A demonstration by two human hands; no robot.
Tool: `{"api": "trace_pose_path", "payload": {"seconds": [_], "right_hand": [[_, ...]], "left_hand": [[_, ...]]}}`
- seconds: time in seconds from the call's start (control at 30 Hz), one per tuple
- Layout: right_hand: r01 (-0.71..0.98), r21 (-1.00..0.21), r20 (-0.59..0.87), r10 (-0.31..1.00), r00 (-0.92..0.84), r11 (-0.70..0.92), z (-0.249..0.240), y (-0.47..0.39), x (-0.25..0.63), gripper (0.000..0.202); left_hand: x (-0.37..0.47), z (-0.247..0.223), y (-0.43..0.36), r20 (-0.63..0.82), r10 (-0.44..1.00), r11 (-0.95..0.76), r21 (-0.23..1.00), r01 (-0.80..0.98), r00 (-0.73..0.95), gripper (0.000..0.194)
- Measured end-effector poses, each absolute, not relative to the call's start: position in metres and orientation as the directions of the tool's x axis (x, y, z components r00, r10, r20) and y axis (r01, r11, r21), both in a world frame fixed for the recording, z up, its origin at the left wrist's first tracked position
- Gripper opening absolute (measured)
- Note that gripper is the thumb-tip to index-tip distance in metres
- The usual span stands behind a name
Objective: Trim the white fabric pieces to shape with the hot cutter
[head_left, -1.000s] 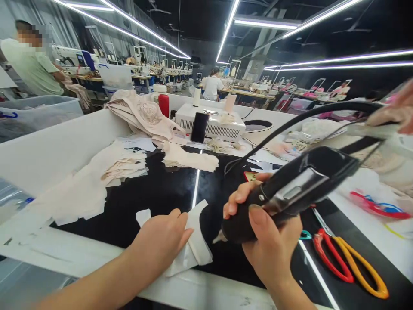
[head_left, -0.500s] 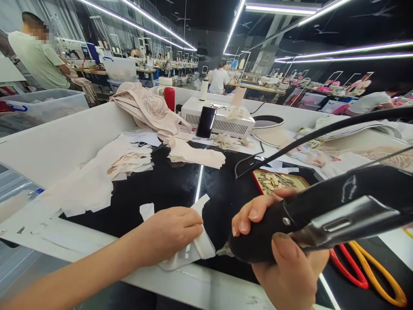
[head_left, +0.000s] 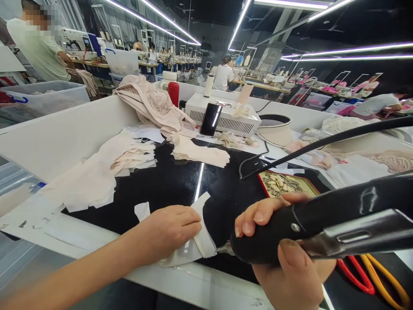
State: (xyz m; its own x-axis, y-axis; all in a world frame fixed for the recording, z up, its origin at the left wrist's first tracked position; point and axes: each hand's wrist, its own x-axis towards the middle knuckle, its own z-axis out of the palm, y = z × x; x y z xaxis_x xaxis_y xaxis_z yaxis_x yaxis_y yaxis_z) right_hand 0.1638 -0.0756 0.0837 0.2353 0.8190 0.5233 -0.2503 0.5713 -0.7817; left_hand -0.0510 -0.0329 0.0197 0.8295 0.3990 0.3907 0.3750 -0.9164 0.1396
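A: What are the hands holding at the tabletop?
B: The left hand is pinning white cloth near the front edge, its fingers bunching together on it. The right hand is gripping a black tool, fingers and thumb wrapping around its body.
A: Where is its tip pointing?
B: It is pointing left, meeting the cloth's right edge; whether it is touching, I cannot tell.
A: And beyond?
B: A tray is holding seeds; scissors are lying partly behind the tool.
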Motion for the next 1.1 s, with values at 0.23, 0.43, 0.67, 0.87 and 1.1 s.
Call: {"api": "trace_pose_path", "payload": {"seconds": [0.23,0.43,0.67,0.87,1.1], "right_hand": [[-0.251,-0.78,0.523,0.818,0.24,0.573,0.084,-0.075,0.162,0.038],[-0.231,-0.783,0.529,0.814,0.24,0.577,0.085,-0.075,0.162,0.037],[-0.237,-0.785,0.523,0.817,0.242,0.572,0.085,-0.076,0.162,0.036],[-0.241,-0.797,0.506,0.83,0.233,0.554,0.084,-0.077,0.163,0.037],[-0.243,-0.792,0.509,0.825,0.246,0.561,0.086,-0.075,0.162,0.038]], "left_hand": [[-0.052,0.022,-0.041,0.402,0.456,-0.888,0.145,0.437,0.794,0.03],[-0.049,0.03,-0.058,0.387,0.537,-0.829,0.079,0.553,0.75,0.031],[-0.03,0.042,-0.071,0.578,0.327,-0.914,-0.009,0.406,0.748,0.023],[-0.02,0.031,-0.076,0.573,0.255,-0.956,0.03,0.291,0.779,0.029],[-0.027,0.023,-0.071,0.513,0.282,-0.944,0.0,0.329,0.81,0.019]]}}
